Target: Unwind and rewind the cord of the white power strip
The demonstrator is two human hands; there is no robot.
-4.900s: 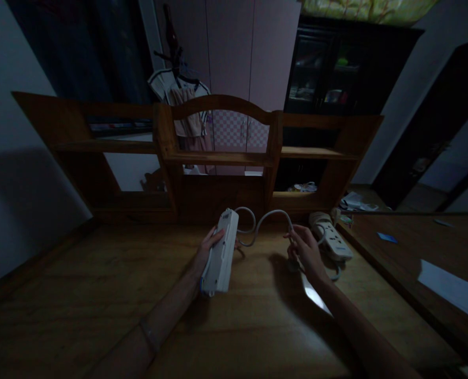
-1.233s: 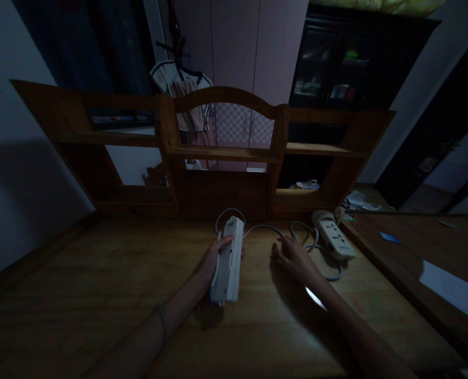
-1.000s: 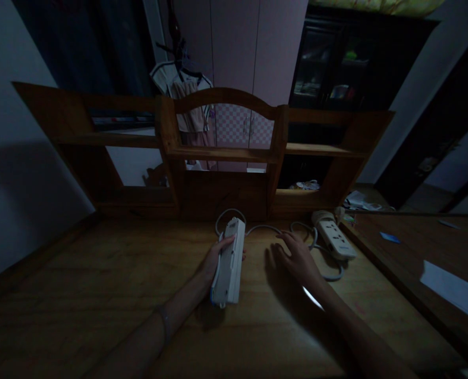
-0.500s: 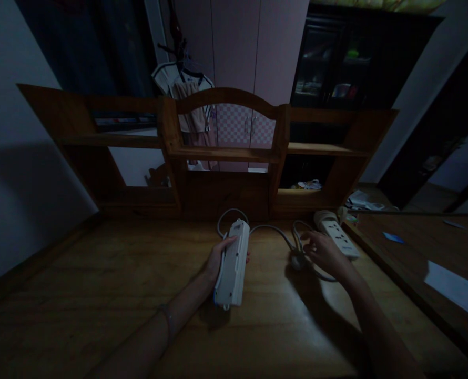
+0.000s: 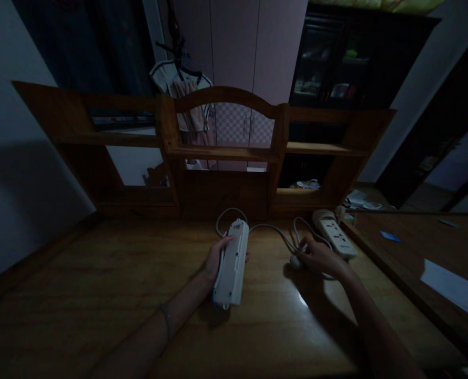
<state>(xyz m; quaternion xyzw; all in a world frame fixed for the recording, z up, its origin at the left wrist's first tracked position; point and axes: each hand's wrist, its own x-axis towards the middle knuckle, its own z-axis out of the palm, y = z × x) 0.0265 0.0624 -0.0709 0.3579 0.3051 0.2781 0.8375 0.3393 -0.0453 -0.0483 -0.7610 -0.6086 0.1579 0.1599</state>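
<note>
My left hand [image 5: 215, 258] is wrapped round a long white power strip [image 5: 231, 265], tilted up on its side on the wooden desk [image 5: 100, 295]. Its grey cable [image 5: 271, 231] loops back toward the shelf and then right to a plug [image 5: 295, 260]. My right hand [image 5: 321, 257] rests on that plug end, fingers curled over it. A second white power strip [image 5: 335, 238] lies flat just beyond my right hand.
A wooden shelf unit [image 5: 222, 152] stands along the desk's back edge. A second, darker table [image 5: 423, 252] adjoins on the right with a white sheet [image 5: 453, 289] and a blue scrap [image 5: 389, 236]. The room is dim.
My right hand moved from the bare desk beside the strip rightward onto the plug. The left hand kept its hold on the strip, barely shifting.
</note>
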